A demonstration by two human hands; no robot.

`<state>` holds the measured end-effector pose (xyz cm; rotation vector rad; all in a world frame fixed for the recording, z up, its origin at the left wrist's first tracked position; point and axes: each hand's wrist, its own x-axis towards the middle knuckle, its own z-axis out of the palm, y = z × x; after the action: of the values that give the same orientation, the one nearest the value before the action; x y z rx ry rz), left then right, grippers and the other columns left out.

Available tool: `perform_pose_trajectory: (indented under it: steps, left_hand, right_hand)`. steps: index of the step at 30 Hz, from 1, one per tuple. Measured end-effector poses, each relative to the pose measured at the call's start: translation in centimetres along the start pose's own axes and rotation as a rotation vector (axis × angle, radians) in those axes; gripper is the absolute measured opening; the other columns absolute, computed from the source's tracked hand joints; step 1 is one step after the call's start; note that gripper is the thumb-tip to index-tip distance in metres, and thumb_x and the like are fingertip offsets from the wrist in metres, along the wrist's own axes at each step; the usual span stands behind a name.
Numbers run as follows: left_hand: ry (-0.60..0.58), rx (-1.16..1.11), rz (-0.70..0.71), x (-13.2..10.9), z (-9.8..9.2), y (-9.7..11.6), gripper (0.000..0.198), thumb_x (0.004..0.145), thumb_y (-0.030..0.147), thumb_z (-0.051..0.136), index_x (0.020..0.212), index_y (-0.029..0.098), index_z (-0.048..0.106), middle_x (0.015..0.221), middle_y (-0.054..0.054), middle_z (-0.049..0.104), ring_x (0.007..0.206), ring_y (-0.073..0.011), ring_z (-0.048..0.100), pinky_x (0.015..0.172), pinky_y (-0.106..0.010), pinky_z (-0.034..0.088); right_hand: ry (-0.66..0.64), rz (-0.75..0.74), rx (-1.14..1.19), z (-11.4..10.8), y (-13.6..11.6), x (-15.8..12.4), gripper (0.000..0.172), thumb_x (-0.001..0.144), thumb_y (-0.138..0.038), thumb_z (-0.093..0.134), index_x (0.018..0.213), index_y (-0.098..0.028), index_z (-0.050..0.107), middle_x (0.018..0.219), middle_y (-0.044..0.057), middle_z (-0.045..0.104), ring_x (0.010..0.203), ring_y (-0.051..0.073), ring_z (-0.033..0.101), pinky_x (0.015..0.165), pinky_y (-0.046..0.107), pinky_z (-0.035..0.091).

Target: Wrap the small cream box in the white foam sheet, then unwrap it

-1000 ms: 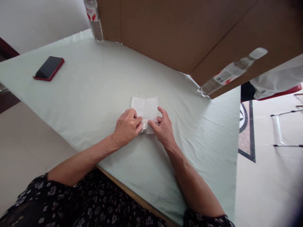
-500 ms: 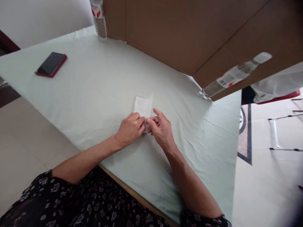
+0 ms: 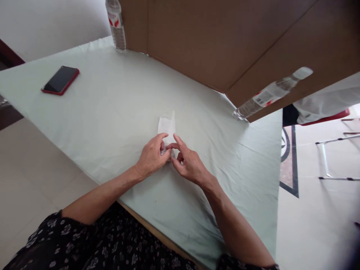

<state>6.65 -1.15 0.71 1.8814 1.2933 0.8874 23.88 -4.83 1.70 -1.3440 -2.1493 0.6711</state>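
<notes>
A small, thin white sheet like tissue paper [image 3: 166,125] lies on the cloth, its far right corner raised in a point. Its near end is crumpled between my hands. My left hand [image 3: 153,154] is at the near left of the sheet, thumb pressed on the crumpled end and index finger bent over it. From the right, my right hand [image 3: 188,159] has curled fingers and a thumb at the same near end, with its index finger lifted. The fingertips of both hands almost meet and partly cover the paper there.
A pale green cloth [image 3: 112,101] covers the table. A phone in a red case [image 3: 61,80] lies at the left. Brown cardboard [image 3: 191,41] stands at the back, with a water bottle [image 3: 116,28] at its left and another bottle [image 3: 270,95] leaning at its right.
Both hands have shifted slightly nearer and their fingers have spread a little from the tight pinch. The sheet's right side now looks narrower and more folded up.
</notes>
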Motion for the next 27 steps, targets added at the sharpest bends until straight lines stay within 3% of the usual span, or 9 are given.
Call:
perform_pose_trajectory:
  steps: [4, 7, 10, 13, 17, 21, 25, 27]
  left_hand:
    - [0.013, 0.043, 0.065, -0.1, 0.1, -0.4, 0.041, 0.083, 0.017, 0.060, 0.124, 0.015, 0.058, 0.078, 0.001, 0.057, 0.066, -0.0135, 0.051, 0.073, -0.030, 0.050]
    - [-0.013, 0.109, 0.092, 0.0, -0.1, -0.4, 0.037, 0.082, 0.017, 0.061, 0.119, 0.015, 0.062, 0.082, -0.002, 0.060, 0.071, -0.0159, 0.055, 0.075, -0.032, 0.051]
    - [-0.032, 0.200, 0.131, 0.1, -0.2, -0.3, 0.037, 0.082, 0.017, 0.063, 0.119, 0.015, 0.064, 0.084, -0.003, 0.062, 0.077, -0.0181, 0.058, 0.078, -0.032, 0.051]
    - [-0.005, 0.311, 0.203, 0.1, -0.1, -0.2, 0.037, 0.084, 0.017, 0.060, 0.121, 0.018, 0.066, 0.084, -0.003, 0.062, 0.080, -0.0196, 0.059, 0.077, -0.032, 0.051]
    - [0.056, 0.498, 0.325, 0.0, 0.2, -0.2, 0.027, 0.088, 0.020, 0.055, 0.108, 0.019, 0.072, 0.080, -0.005, 0.062, 0.080, -0.0222, 0.058, 0.076, -0.035, 0.048]
    - [0.090, 0.572, 0.361, 0.0, 0.2, -0.1, 0.019, 0.087, 0.022, 0.056, 0.094, 0.017, 0.074, 0.077, -0.006, 0.062, 0.078, -0.0230, 0.057, 0.073, -0.036, 0.045]
    - [0.109, 0.572, 0.378, 0.0, 0.2, -0.1, 0.018, 0.086, 0.020, 0.056, 0.092, 0.018, 0.073, 0.074, -0.006, 0.061, 0.076, -0.0224, 0.055, 0.071, -0.036, 0.043]
    - [0.120, 0.574, 0.384, -0.1, 0.3, -0.1, 0.018, 0.085, 0.020, 0.056, 0.091, 0.018, 0.073, 0.074, -0.006, 0.060, 0.075, -0.0223, 0.054, 0.071, -0.036, 0.042]
  right_hand:
    - [-0.023, 0.038, 0.243, -0.5, 0.4, 0.1, 0.080, 0.085, -0.015, 0.057, 0.157, -0.031, 0.024, 0.128, 0.007, 0.069, 0.054, 0.006, 0.055, 0.056, 0.024, 0.049]
    - [0.124, 0.142, 0.404, -1.1, 1.4, 0.8, 0.060, 0.088, -0.023, 0.059, 0.146, -0.027, 0.043, 0.113, 0.005, 0.073, 0.053, 0.007, 0.057, 0.054, 0.026, 0.052]
    - [0.270, 0.197, 0.385, -1.5, 3.0, 2.2, 0.037, 0.088, -0.026, 0.061, 0.124, -0.022, 0.061, 0.095, 0.002, 0.073, 0.061, 0.011, 0.061, 0.059, 0.028, 0.053]
    - [0.234, 0.124, 0.278, -1.1, 4.5, 3.9, 0.023, 0.086, -0.022, 0.061, 0.107, -0.022, 0.070, 0.090, 0.002, 0.072, 0.071, 0.013, 0.062, 0.065, 0.028, 0.051]
    - [0.185, 0.039, 0.206, 0.3, 5.8, 5.7, 0.021, 0.085, -0.019, 0.060, 0.095, -0.025, 0.076, 0.087, 0.002, 0.069, 0.074, 0.014, 0.060, 0.068, 0.027, 0.049]
    - [0.187, 0.050, 0.218, 0.9, 6.2, 6.0, 0.018, 0.083, -0.021, 0.062, 0.091, -0.025, 0.078, 0.085, 0.002, 0.068, 0.073, 0.014, 0.060, 0.070, 0.028, 0.049]
    - [0.348, 0.271, 0.246, 0.0, 6.4, 5.9, 0.019, 0.085, -0.031, 0.061, 0.094, -0.021, 0.074, 0.084, 0.003, 0.069, 0.060, 0.012, 0.056, 0.062, 0.028, 0.049]
    - [0.334, 0.414, 0.299, -0.6, 6.5, 6.3, 0.023, 0.083, -0.036, 0.063, 0.096, -0.018, 0.070, 0.084, 0.002, 0.068, 0.053, 0.010, 0.055, 0.055, 0.027, 0.047]
